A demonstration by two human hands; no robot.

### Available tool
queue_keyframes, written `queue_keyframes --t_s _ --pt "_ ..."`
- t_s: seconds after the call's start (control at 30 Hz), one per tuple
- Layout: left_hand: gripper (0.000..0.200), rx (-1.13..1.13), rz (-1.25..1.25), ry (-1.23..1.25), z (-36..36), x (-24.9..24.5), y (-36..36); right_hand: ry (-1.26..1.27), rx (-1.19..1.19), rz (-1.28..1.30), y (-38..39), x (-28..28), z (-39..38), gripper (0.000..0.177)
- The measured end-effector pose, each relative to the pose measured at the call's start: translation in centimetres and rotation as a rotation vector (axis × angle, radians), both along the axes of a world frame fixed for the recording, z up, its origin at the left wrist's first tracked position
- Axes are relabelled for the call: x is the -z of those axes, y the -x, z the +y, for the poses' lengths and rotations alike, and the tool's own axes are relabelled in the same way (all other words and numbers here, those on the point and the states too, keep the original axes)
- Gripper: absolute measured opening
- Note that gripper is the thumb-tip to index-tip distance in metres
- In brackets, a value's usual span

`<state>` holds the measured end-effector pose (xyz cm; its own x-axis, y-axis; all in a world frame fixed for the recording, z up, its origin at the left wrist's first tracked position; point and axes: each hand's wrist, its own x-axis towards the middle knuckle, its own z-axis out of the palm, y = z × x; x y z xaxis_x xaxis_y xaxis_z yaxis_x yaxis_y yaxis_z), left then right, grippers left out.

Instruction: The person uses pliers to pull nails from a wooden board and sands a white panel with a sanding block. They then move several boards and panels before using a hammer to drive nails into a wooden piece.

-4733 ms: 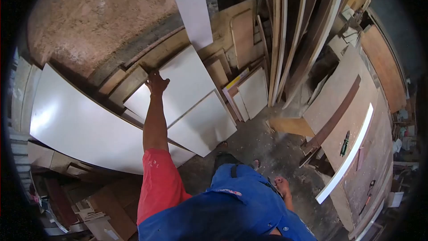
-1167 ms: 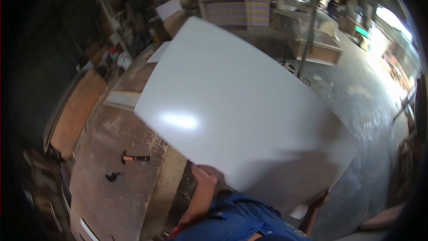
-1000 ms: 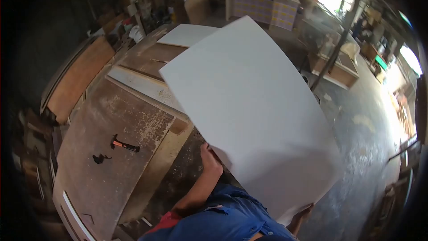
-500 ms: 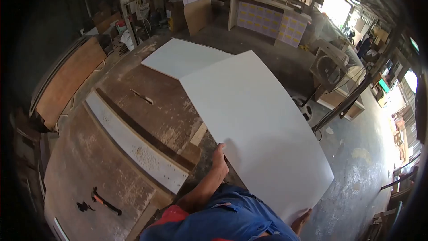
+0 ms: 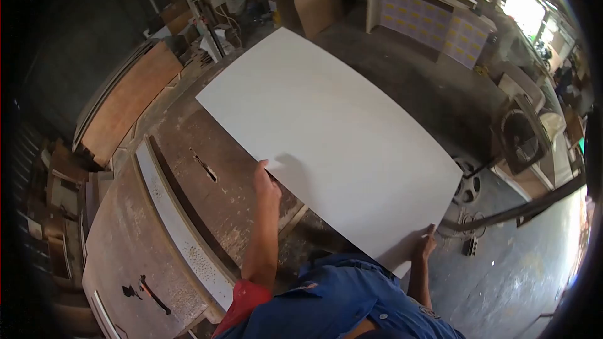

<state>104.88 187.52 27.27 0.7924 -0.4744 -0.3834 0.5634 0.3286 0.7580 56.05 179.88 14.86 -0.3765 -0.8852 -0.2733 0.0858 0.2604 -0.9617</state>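
A large white board (image 5: 333,119) is held out in front of me, over the far side of the worn brown worktable (image 5: 179,129). My left hand (image 5: 267,181) is closed on its near long edge, thumb on top and fingers hidden beneath. At the right-hand end, close to the near corner, my right hand (image 5: 425,245) grips the edge. On the table to the left lies a long narrow piece with a white speckled face (image 5: 188,238). Nearer me are a hammer (image 5: 154,297) with an orange-and-black handle and a small dark object (image 5: 130,291) I cannot make out.
A slot (image 5: 204,165) is cut in the tabletop. Beyond the table's left side leans a brown wood panel (image 5: 132,103). A counter-like cabinet (image 5: 427,19) stands at the back, a fan (image 5: 524,132) at the right. A power strip (image 5: 471,246) lies on the floor.
The white board has swung forward and left, and now covers the second white board that showed on the table. Both hands moved forward with it. My view has turned somewhat.
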Motion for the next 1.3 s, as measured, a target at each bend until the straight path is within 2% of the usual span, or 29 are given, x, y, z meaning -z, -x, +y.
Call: queue_keyframes --t_s 0.03,0.07,0.1,0.13,0.17,0.27,0.3,0.37,0.4,0.43,0.47,0.5,0.57,0.6,0.67,0.8,0.9,0.93,0.97,1.0,1.03,1.1,1.17,1.3 --pt "0.039 0.0 -0.097 -0.093 -1.2 0.4 -1.5 -0.094 -0.052 -0.056 -1.7 0.9 -2.8 0.058" --pt "0.039 -0.022 -0.086 -0.111 -1.6 0.9 -1.4 -0.104 -0.041 0.0 -3.7 1.7 -4.6 0.058" --pt "0.047 -0.164 -0.178 -0.339 -2.3 1.4 -1.1 -0.158 -0.096 0.18 -4.5 2.7 -6.5 0.058" --pt "0.054 -0.304 -0.271 -0.567 -3.0 1.7 -1.0 -0.173 -0.245 0.252 -4.6 3.4 -7.8 0.056" --pt "0.061 -0.23 -0.282 -0.554 -3.0 2.9 -0.7 -0.183 -0.392 0.316 -4.9 3.9 -8.7 0.055" --pt "0.078 -0.06 -0.389 -0.589 -3.1 10.9 -0.3 -0.113 -0.409 0.234 -6.1 4.6 -10.5 0.051" --pt "0.078 -0.052 -0.385 -0.614 -3.4 13.2 0.1 -0.14 -0.41 0.234 -6.6 5.0 -10.2 0.051" --pt "0.085 -0.116 -0.6 -0.929 -5.4 17.3 0.2 -0.069 -0.272 0.036 -8.3 4.6 -11.3 0.056" --pt "0.085 -0.106 -0.592 -0.934 -5.4 21.9 -1.1 -0.076 -0.269 0.046 -8.4 4.3 -11.4 0.056" --pt "0.088 -0.13 -0.645 -0.68 -5.6 27.6 -3.2 -0.084 -0.292 0.009 -8.6 4.0 -11.7 0.054" --pt "0.091 -0.153 -0.693 -0.42 -6.2 30.5 -4.5 -0.088 -0.314 -0.031 -9.0 3.8 -12.2 0.053" --pt "0.091 -0.144 -0.688 -0.421 -6.6 28.0 -4.1 -0.097 -0.333 -0.07 -9.3 3.5 -12.3 0.053" --pt "0.091 -0.092 -0.948 -0.968 -7.8 22.0 -3.7 -0.1 -0.35 -0.094 -10.5 2.7 -12.9 0.05" --pt "0.091 -0.085 -0.945 -0.966 -8.3 19.7 -3.9 -0.099 -0.377 -0.122 -11.3 2.2 -13.3 0.047" --pt "0.086 -0.045 -0.924 -1.161 -8.6 16.9 -5.1 -0.066 -0.36 -0.136 -13.3 3.0 -13.8 0.047" --pt "0.077 -0.155 -1.021 -1.213 -9.7 17.0 -8.9 -0.073 -0.353 -0.134 -18.0 2.7 -14.6 0.041" --pt "0.064 -0.255 -0.947 -0.976 -10.1 16.2 -10.9 -0.073 -0.425 -0.111 -19.8 3.7 -15.1 0.038" --pt "0.064 -0.309 -0.93 -0.857 -10.2 19.0 -12.6 -0.037 -0.44 -0.114 -20.6 3.6 -15.1 0.042" --pt "0.064 -0.331 -0.916 -0.866 -10.3 18.4 -12.8 0.0 -0.455 -0.116 -21.3 3.4 -15.3 0.047" --pt "0.062 -0.34 -0.885 -1.001 -10.7 17.2 -12.7 0.0 -0.479 -0.111 -21.5 4.1 -15.5 0.047" --pt "0.061 -0.346 -0.849 -1.134 -11.1 16.1 -12.7 -0.014 -0.447 -0.085 -22.0 4.9 -15.6 0.038" --pt "0.053 -0.356 -0.856 -1.113 -11.0 15.3 -13.1 -0.025 -0.432 -0.053 -22.4 5.0 -15.9 0.033" --pt "0.048 -0.287 -0.818 -1.112 -11.0 14.5 -13.1 -0.02 -0.567 -0.065 -22.4 4.7 -15.9 0.045" --pt "0.043 -0.317 -0.824 -1.206 -11.2 14.4 -13.4 0.035 -0.518 -0.072 -24.8 2.6 -15.2 0.045"
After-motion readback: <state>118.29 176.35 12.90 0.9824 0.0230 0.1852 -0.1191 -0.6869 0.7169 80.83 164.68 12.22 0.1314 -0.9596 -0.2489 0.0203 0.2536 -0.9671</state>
